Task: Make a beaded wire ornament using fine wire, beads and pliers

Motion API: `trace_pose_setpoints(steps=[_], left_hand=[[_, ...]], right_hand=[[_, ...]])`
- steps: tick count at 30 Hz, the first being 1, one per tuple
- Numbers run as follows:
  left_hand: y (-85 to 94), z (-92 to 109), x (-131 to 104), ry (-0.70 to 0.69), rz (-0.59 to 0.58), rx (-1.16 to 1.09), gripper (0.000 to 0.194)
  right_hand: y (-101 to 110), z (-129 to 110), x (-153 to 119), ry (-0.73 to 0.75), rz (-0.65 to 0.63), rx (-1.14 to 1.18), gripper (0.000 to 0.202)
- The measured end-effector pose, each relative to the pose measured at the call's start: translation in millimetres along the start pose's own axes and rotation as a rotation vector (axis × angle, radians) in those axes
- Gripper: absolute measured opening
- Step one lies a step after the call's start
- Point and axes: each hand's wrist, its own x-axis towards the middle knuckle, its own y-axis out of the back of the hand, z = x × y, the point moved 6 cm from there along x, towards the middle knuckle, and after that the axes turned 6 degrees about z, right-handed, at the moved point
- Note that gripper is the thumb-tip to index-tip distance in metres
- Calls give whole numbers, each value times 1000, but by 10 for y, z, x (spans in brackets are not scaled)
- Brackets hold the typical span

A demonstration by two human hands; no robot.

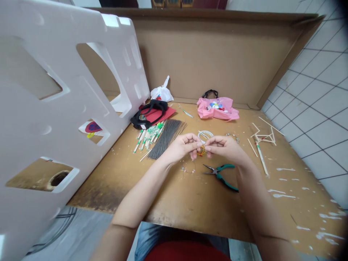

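Head view: above the middle of the counter [168,197], the left hand [186,145] and right hand [223,146] are almost meeting at the fingertips, pinching a small piece [203,144] too tiny to identify. A yellow loop [201,153] is showing just below them; I cannot tell whether it is hanging or lying. Toward the near edge, pliers [216,172] are lying with jaws spread, near a beaded wire [187,170]. A white coil [199,136] is lying beyond the fingers. Toward the left edge, a dark wire bundle [167,139] is lying beside green-banded sticks [149,137]; near the right edge, a stick frame [264,139] is resting.
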Motion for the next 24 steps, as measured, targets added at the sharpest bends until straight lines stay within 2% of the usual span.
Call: trace_pose_setpoints(steps=[6, 12, 24], left_hand=[[-13, 34, 87, -28, -10, 73, 26], [13, 37, 150, -43, 1, 27, 25], [45, 28, 176, -65, 13, 5, 25]], right_hand=[[42, -30, -36, 2, 93, -77, 18], [50, 8, 7, -52, 75, 23, 23], [63, 84, 21, -66, 66, 46, 24]])
